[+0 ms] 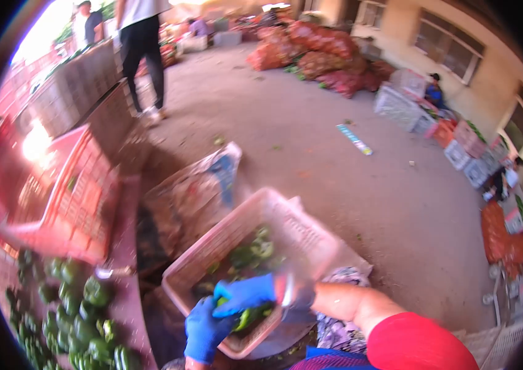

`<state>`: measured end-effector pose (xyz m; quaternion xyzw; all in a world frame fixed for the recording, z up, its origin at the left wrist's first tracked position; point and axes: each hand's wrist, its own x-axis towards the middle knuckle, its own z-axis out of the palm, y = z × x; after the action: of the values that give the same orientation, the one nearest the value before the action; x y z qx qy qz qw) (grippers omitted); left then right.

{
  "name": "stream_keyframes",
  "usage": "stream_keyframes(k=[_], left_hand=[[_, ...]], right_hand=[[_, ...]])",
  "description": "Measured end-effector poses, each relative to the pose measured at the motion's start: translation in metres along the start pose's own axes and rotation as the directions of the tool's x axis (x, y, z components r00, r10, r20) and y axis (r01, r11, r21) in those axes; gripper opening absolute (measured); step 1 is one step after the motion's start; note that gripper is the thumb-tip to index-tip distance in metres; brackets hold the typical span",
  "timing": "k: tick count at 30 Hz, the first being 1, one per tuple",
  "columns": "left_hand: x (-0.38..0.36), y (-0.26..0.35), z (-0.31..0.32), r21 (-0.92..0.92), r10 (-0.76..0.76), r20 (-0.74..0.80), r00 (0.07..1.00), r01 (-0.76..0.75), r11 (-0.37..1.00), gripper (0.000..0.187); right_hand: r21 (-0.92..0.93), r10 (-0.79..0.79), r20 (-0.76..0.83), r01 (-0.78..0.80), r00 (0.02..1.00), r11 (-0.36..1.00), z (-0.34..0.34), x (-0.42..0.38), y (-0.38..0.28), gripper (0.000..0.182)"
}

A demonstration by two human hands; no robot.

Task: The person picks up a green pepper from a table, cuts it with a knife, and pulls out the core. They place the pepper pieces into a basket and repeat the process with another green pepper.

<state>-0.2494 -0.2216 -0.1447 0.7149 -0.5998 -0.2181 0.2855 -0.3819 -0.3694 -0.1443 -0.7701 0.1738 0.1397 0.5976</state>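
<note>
My left hand (204,331) and my right hand (246,295), both in blue gloves, meet over the near end of a pink plastic crate (178,266). Their fingers close together round a green pepper (220,303), most of which the gloves cover. Inside the crate lie green pepper pieces (262,248), some cut open, with more pepper pieces (246,319) just below my right hand. To the left, whole green peppers (96,291) are heaped on a table (130,246). A small tool with a shiny end (113,271), perhaps a knife, rests beside them.
An empty-looking pink crate (82,203) lies tilted on the table. A sack (196,191) is spread beyond my crate. A person (141,55) stands at the back left. Full net sacks (317,49) are piled far back; crates (397,105) line the right wall, where people sit.
</note>
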Motion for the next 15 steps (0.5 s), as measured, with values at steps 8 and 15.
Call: stream_keyframes(k=[8,15], left_hand=[[0.002,0.031,-0.038,-0.621,-0.153,0.377,0.913,0.372,0.69,0.039],[0.009,0.033,-0.037,-0.69,-0.085,0.35,0.933,0.318,0.65,0.015]], right_hand=[[0.287,-0.184,0.127,0.142,0.975,0.948,0.006,0.009,0.007,0.041],[0.699,-0.485,0.123,0.271,0.866,0.662,0.015,-0.011,0.006,0.033]])
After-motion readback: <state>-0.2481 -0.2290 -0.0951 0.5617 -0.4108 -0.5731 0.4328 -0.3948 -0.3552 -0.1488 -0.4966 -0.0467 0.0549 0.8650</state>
